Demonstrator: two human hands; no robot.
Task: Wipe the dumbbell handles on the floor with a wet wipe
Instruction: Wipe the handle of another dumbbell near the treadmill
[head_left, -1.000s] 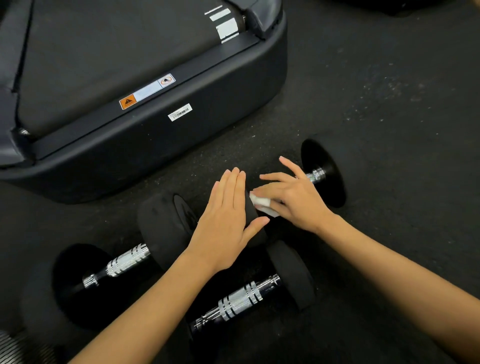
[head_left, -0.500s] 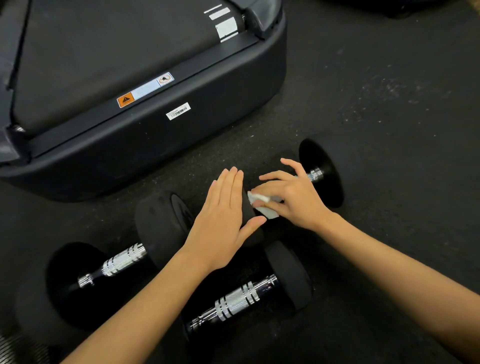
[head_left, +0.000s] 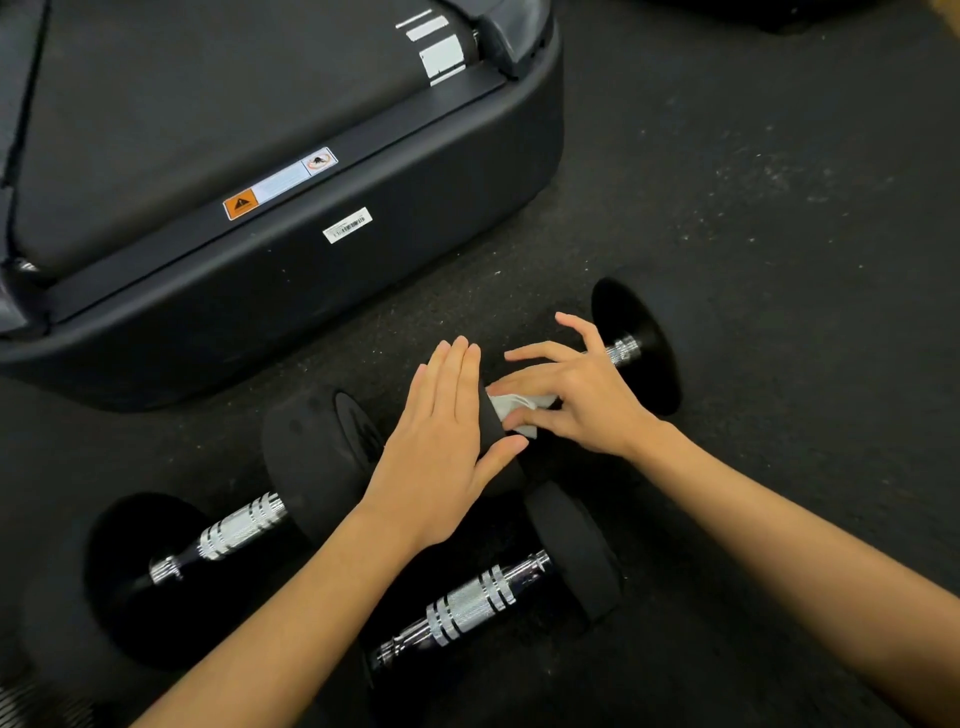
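Left hand (head_left: 441, 441): flat and wide on dumbbell head (head_left: 498, 457) | right hand (head_left: 582, 400): grip holding wet wipe (head_left: 517, 408) on handle (head_left: 621, 351)

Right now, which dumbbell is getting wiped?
The far right dumbbell: the right hand presses the wet wipe on its handle and the left hand steadies its weight. The other two dumbbells' handles lie bare.

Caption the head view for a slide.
Right hand wipes a dumbbell handle with a wet wipe; left hand steadies it.

Left hand (head_left: 441, 441) flat; right hand (head_left: 582, 400) pinching
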